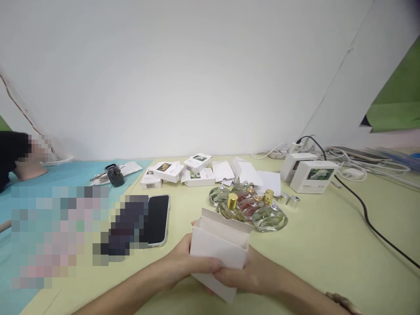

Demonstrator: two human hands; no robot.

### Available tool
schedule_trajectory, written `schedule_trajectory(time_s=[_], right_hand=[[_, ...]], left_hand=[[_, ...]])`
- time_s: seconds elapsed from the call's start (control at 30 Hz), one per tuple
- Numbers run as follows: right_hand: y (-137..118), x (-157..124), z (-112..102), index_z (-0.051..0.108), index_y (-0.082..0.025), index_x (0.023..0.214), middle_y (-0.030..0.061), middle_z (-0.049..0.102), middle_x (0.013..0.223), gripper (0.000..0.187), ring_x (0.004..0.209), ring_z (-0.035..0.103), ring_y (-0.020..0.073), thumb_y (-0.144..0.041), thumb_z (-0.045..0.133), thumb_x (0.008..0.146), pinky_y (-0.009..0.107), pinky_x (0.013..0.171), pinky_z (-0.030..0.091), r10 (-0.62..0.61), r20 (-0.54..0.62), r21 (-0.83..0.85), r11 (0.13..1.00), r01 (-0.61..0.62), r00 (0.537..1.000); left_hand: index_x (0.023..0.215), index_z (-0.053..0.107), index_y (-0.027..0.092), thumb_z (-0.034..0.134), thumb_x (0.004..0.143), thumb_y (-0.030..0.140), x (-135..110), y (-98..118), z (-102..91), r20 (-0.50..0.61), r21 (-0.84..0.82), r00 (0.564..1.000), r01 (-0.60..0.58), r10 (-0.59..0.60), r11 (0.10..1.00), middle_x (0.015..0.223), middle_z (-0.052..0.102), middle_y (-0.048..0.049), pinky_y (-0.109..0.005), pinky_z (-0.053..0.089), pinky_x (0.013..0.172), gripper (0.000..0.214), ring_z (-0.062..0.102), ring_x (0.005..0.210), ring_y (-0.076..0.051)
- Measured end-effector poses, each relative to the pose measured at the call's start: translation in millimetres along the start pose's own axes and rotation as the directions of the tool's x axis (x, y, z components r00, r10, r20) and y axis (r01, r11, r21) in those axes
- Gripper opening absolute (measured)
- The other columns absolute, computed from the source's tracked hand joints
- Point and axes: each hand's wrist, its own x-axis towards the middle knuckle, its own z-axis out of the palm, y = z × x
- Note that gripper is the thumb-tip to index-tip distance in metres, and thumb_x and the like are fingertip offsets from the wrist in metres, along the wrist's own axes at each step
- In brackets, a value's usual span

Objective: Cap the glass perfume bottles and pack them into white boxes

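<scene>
A plain white wall point(197, 83) stands behind the pale yellow-green counter point(331, 249), softly lit. A light-blue surface point(77, 171) adjoins the counter on the left. A green area point(398, 94) shows at the far right, and a thin brown line point(17, 105) slants down at the far left.

a phone point(157, 221) lies near a blue covering point(78, 169) bearing a dark jar point(115, 176), a black cable point(365, 210) farther right.

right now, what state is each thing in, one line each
white box, held, top open
left hand, gripping white box
right hand, gripping white box
phone, flat, screen dark
gold-capped bottle, cap on
front green bottle, uncapped
silver caps, off, loose
</scene>
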Motion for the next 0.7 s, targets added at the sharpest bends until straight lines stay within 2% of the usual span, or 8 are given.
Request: schedule_trajectory(time_s=[0.1,0.2,0.33,0.47,0.6,0.7], right_hand=[[1.3,3.6,1.5,0.06,-0.016,0.101,0.0059,0.061,0.08,0.037,0.072,0.058,0.0171,-0.044,0.057,0.075,0.03,0.066,0.05,-0.045,-0.016,-0.004,0.999,0.045,0.999],[-0.8,7.1,2.3,0.052,-0.02,0.119,0.0084,0.06,0.097,0.045,0.088,0.057,0.0204,-0.04,0.055,0.078,0.035,0.081,0.049,-0.196,-0.119,-0.105,0.977,0.184,0.973],[-0.7,7.5,1.4,0.034,-0.022,0.134,0.0105,0.049,0.124,0.059,0.109,0.049,0.0234,-0.035,0.054,0.08,0.039,0.095,0.042,-0.274,-0.227,-0.163,0.957,0.241,0.935],[5.8,6.6,0.6,0.029,-0.021,0.136,0.0112,0.038,0.136,0.066,0.119,0.043,0.0224,-0.025,0.057,0.076,0.036,0.099,0.038,-0.305,-0.274,-0.196,0.946,0.257,0.912],[6.2,5.2,3.0,0.031,-0.02,0.133,0.0118,0.036,0.137,0.066,0.122,0.04,0.0224,-0.02,0.057,0.073,0.034,0.098,0.039,-0.342,-0.272,-0.212,0.933,0.291,0.899],[2.3,2.2,5.5,0.032,-0.021,0.132,0.0115,0.039,0.134,0.066,0.12,0.042,0.0217,-0.016,0.056,0.071,0.034,0.1,0.037,-0.39,-0.303,-0.295,0.906,0.303,0.87]], left_hand=[[0.105,0.056,0.012,0.078,0.055,0.038,0.3,5.5,-0.3,-0.101,0.008,0.992,-0.069,0.069,0.998,0.104,0.061,-0.0129,-0.027,0.048,0.066,0.061,0.058,0.082,-0.018],[0.11,0.052,0.015,0.077,0.057,0.031,3.7,11.0,-4.7,-0.161,0.029,0.973,-0.163,0.165,0.986,0.108,0.058,-0.0115,-0.029,0.048,0.078,0.06,0.055,0.096,-0.021],[0.11,0.046,0.02,0.077,0.058,0.034,7.3,22.3,-17.7,-0.203,0.115,0.929,-0.29,0.308,0.95,0.116,0.049,-0.0118,-0.029,0.051,0.068,0.062,0.048,0.106,-0.025],[0.111,0.047,0.024,0.073,0.06,0.044,3.5,41.5,-27.7,-0.142,0.2,0.931,-0.306,0.337,0.931,0.123,0.042,-0.011,-0.028,0.052,0.063,0.061,0.041,0.113,-0.027],[0.117,0.046,0.025,0.061,0.066,0.058,1.4,55.2,-25.3,-0.083,0.336,0.933,-0.304,0.35,0.891,0.121,0.043,-0.0112,-0.025,0.049,0.06,0.063,0.04,0.111,-0.026],[0.118,0.047,0.023,0.055,0.071,0.058,1.8,56.7,-17.5,-0.137,0.47,0.918,-0.27,0.371,0.841,0.119,0.046,-0.0104,-0.026,0.046,0.072,0.059,0.043,0.108,-0.023]])
